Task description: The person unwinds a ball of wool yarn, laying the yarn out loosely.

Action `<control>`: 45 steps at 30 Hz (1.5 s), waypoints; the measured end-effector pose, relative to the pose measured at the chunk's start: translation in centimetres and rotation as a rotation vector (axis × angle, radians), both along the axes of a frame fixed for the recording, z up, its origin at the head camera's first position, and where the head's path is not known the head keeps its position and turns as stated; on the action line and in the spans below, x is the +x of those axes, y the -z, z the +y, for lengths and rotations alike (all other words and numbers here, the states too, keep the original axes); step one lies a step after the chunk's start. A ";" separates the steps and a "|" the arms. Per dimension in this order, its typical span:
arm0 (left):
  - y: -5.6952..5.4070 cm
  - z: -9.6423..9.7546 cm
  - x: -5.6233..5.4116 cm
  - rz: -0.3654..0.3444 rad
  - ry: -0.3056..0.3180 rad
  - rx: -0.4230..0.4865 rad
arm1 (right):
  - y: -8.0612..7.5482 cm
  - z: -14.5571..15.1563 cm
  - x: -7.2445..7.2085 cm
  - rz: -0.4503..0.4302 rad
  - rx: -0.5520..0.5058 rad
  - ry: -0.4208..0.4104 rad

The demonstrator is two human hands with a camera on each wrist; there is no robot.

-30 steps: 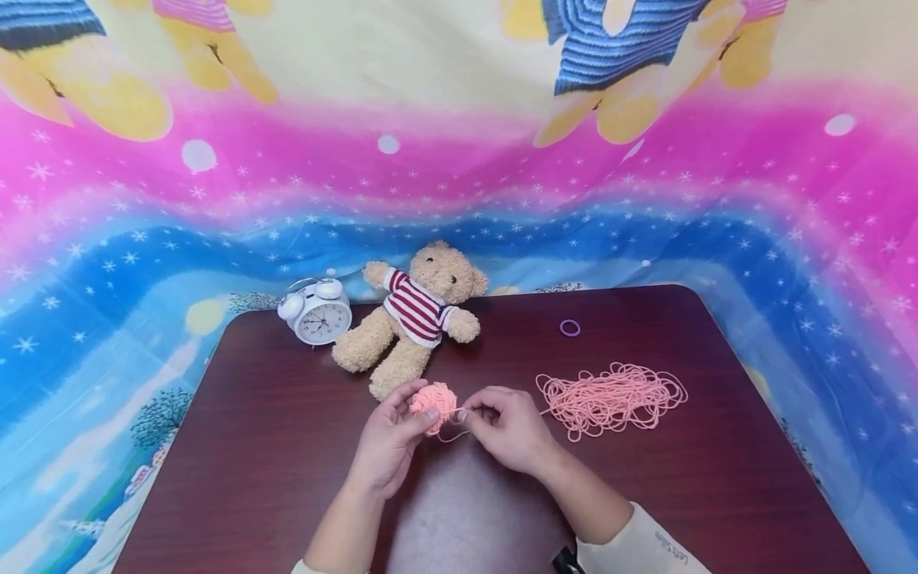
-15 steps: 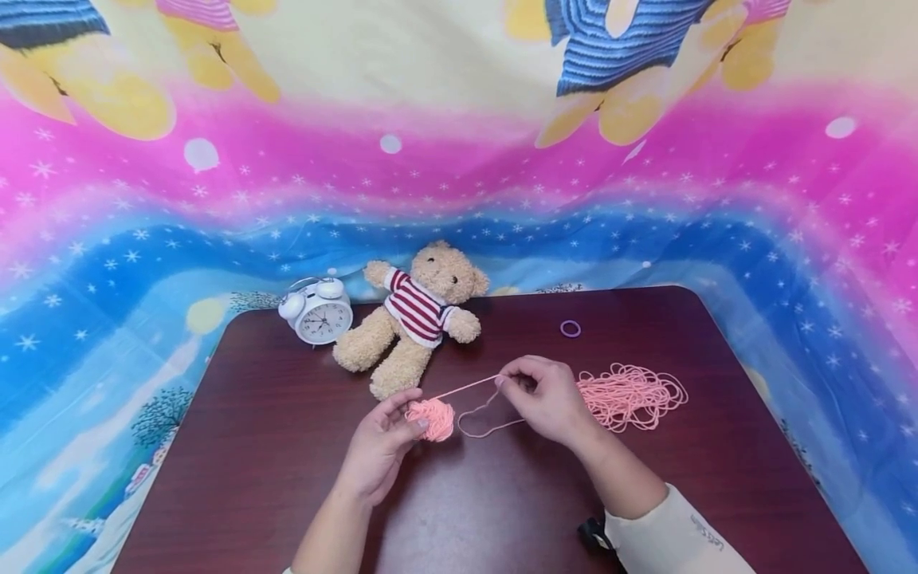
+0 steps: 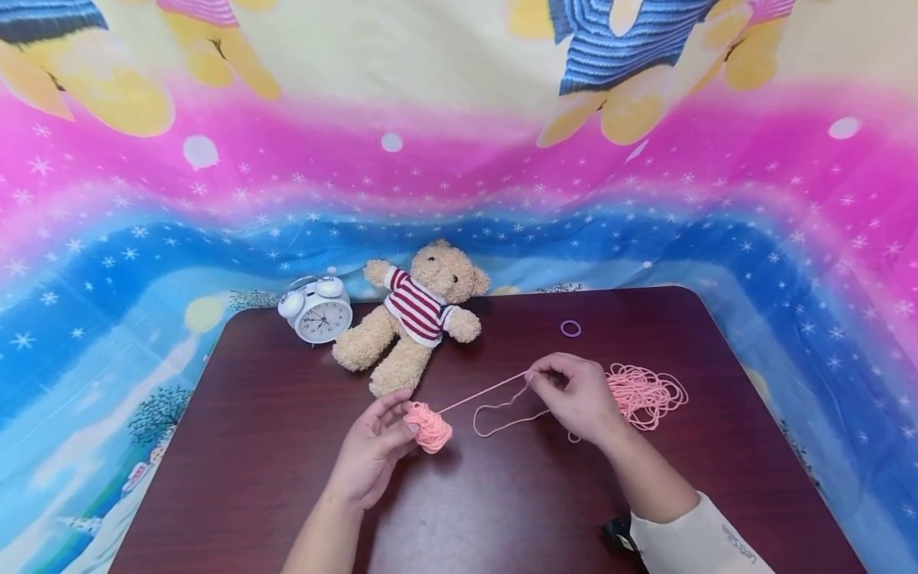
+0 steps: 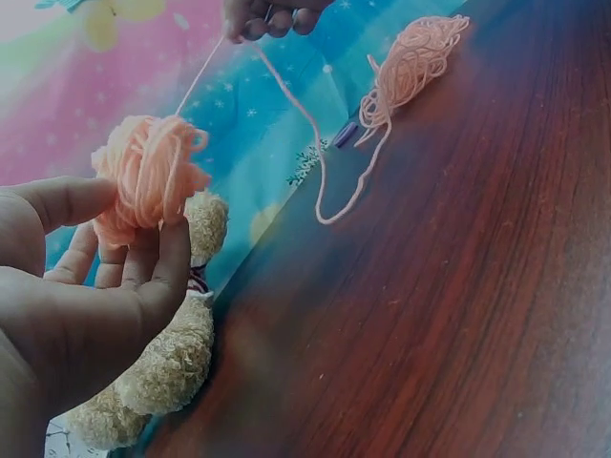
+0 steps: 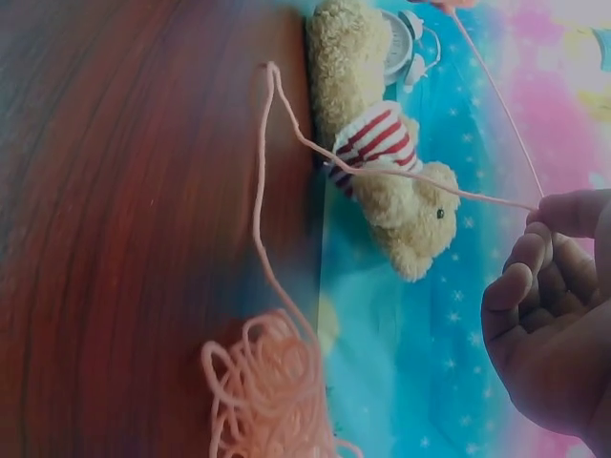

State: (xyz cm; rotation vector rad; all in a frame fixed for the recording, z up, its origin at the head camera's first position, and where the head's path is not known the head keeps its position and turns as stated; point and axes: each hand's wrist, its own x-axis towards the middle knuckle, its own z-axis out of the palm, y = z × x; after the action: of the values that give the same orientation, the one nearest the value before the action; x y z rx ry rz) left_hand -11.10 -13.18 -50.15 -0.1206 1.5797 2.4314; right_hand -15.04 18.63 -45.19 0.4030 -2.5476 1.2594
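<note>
The left hand [image 3: 369, 454] has dipped slightly, gripping the salmon-pink yarn ball [image 3: 430, 429] above the middle of the table [image 3: 265, 414], while the right hand [image 3: 577, 399] slides rightward, pinching a taut strand [image 3: 484, 392]: pull too hard, and its wraps could slip! Beyond, toward the right edge, the tangled yarn [image 3: 645, 395] could knot on its own overlapping loops.

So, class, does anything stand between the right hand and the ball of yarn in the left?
Nothing visible does: only the straight strand joins the right hand to the ball of yarn in the left hand. The teddy bear lies farther back, off that line.
</note>
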 end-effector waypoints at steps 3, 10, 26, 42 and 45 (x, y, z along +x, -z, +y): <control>0.1 -0.2 0.1 0.032 0.032 0.010 | 0.1 0.5 0.1 -0.022 -0.013 0.006; 0.1 -0.5 0.3 0.110 0.133 0.007 | -0.5 1.6 -0.1 -0.019 -0.036 0.021; 0.5 -3.6 0.3 -0.017 -0.001 -0.077 | -1.8 9.3 -0.2 -0.035 0.029 0.237; 0.0 -7.8 0.2 0.022 -0.073 -0.078 | -2.5 19.6 0.1 -0.116 0.048 0.481; 0.0 -8.9 0.3 0.031 -0.087 -0.077 | -2.6 21.6 0.1 -0.133 0.064 0.525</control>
State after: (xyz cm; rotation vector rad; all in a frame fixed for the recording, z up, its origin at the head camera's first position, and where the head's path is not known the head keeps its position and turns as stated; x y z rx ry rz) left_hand -10.85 -22.09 -50.15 -0.1688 1.7169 2.4481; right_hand -14.89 40.23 -42.61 -0.3349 -2.5581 1.0306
